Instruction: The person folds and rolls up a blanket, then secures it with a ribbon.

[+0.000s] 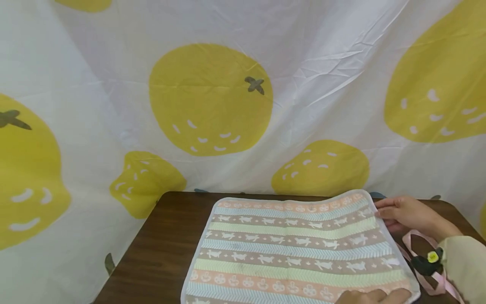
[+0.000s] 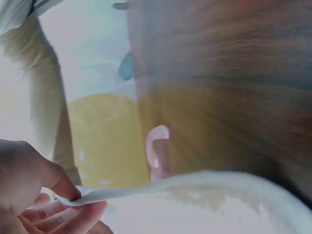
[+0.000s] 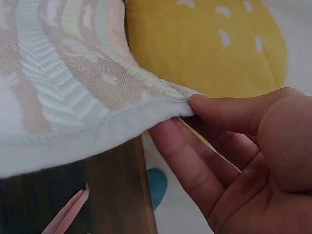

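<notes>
A pastel striped towel (image 1: 288, 240) with a pale border and small white animal figures lies spread over the table, its right side raised a little. At its right edge, near the far corner, my right hand (image 1: 411, 217) pinches the border between thumb and fingers; the right wrist view shows the towel (image 3: 73, 73) folding up at that hand (image 3: 229, 151). My left hand (image 1: 373, 297) is at the near right part of the towel, mostly cut off below. Up close, the left hand (image 2: 53, 200) pinches the towel's edge (image 2: 146, 190) between thumb and fingers.
The dark brown wooden table (image 1: 152, 253) shows on the left of the towel. A pink ribbon (image 1: 436, 283) and a black piece with a yellow flower (image 1: 429, 259) are by my right sleeve. Behind the table hangs a white curtain (image 1: 102, 126) printed with yellow fruit.
</notes>
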The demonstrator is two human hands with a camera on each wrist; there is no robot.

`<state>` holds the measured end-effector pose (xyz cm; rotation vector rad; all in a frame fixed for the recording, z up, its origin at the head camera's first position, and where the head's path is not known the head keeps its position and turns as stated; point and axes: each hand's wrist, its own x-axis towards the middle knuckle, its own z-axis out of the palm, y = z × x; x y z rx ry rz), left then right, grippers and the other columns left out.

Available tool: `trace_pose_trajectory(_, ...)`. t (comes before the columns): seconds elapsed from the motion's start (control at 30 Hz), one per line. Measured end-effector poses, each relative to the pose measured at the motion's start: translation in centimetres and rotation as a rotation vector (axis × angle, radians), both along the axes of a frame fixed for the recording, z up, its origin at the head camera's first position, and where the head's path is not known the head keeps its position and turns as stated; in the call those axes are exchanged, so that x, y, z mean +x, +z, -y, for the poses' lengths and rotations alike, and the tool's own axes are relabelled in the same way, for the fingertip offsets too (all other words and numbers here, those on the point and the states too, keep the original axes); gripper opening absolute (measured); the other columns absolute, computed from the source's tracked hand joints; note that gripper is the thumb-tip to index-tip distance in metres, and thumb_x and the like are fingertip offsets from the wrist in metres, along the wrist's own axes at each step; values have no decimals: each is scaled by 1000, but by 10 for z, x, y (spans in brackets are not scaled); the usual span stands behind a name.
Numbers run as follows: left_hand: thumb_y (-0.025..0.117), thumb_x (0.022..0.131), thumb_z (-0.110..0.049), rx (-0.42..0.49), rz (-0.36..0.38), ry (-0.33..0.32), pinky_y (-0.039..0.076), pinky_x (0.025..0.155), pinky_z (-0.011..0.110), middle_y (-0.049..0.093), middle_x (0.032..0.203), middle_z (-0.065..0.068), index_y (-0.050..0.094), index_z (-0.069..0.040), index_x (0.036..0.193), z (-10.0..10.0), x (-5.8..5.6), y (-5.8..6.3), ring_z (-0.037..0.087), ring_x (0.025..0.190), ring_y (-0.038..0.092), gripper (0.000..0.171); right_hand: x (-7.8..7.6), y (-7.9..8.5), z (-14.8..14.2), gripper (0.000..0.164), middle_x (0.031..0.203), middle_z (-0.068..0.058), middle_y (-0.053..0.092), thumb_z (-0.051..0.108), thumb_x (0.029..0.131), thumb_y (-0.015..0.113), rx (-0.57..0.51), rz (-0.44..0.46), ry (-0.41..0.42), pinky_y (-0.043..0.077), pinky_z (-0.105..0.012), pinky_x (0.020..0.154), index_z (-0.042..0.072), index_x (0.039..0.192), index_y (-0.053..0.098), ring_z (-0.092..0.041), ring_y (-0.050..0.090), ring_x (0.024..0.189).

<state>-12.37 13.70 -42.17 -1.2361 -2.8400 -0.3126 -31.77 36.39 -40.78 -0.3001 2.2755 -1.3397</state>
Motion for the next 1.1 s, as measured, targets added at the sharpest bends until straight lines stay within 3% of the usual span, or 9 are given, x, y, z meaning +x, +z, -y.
trace_pose_trajectory(0.13, 54, 99, -49, 148, -78, 66, 33, 54, 3, 64, 85, -22, 45, -31, 143, 19, -3, 5, -15, 57, 38, 49, -2, 11, 11, 51, 115, -24, 68, 13, 101, 54, -26, -40, 37, 59, -38, 77, -22, 136, 40, -25, 71, 95)
trace_pose_trajectory(0.2, 61, 94, -48, 198, -114, 84, 32, 52, 3, 62, 76, -20, 45, -29, 144, 33, -5, 6, -14, 53, 36, 55, -2, 16, 17, 52, 117, -24, 67, 13, 101, 54, -49, -50, 49, 59, -36, 78, -22, 136, 40, -21, 71, 95)
trace_pose_trajectory(0.27, 70, 89, -39, 200, -89, 99, 34, 54, 4, 60, 73, -17, 40, -28, 148, 46, -7, 10, -12, 54, 39, 67, -2, 21, 24, 52, 119, -25, 66, 13, 101, 55, -80, -53, 58, 58, -35, 79, -22, 137, 40, -18, 70, 96)
trace_pose_trajectory(0.43, 80, 77, -10, 275, 121, 103, 40, 61, 4, 67, 82, -12, 27, -25, 154, 74, -10, 22, -11, 59, 46, 95, -1, 32, 40, 54, 122, -25, 64, 14, 102, 53, -117, -72, 54, 58, -33, 81, -21, 139, 37, -15, 70, 96)
trace_pose_trajectory(0.53, 78, 80, -3, 357, 292, 112, 42, 61, 4, 71, 89, -8, 25, -25, 155, 86, -12, 31, -14, 64, 52, 95, -1, 40, 52, 54, 123, -23, 65, 14, 102, 53, -133, -81, 43, 57, -30, 81, -22, 139, 36, -12, 69, 95)
trace_pose_trajectory(0.67, 70, 85, 1, 544, 496, 133, 46, 61, 6, 71, 98, -1, 27, -25, 155, 103, -11, 42, -11, 73, 59, 85, 1, 50, 70, 54, 119, -15, 68, 13, 101, 54, -180, -97, 22, 57, -27, 81, -21, 139, 36, -8, 69, 93)
trace_pose_trajectory(0.77, 66, 89, -1, 674, 533, 141, 49, 60, 9, 71, 100, 5, 30, -23, 154, 117, -9, 48, -11, 72, 59, 78, 4, 58, 87, 55, 115, -9, 69, 13, 100, 56, -228, -112, 4, 56, -25, 80, -21, 139, 36, -6, 68, 91)
trace_pose_trajectory(0.93, 65, 88, 2, 763, 528, 169, 52, 58, 13, 68, 112, 15, 28, -22, 154, 145, -6, 60, -8, 74, 62, 80, 10, 73, 119, 53, 106, 0, 71, 11, 100, 56, -311, -124, -22, 57, -25, 79, -19, 140, 37, -5, 69, 89)
trace_pose_trajectory(1.1, 67, 88, 2, 820, 574, 230, 55, 63, 18, 65, 100, 2, 30, -26, 153, 176, -3, 70, -1, 79, 64, 80, 13, 87, 156, 52, 100, 4, 71, 9, 100, 56, -376, -131, -55, 57, -25, 77, -17, 141, 39, -5, 69, 85)
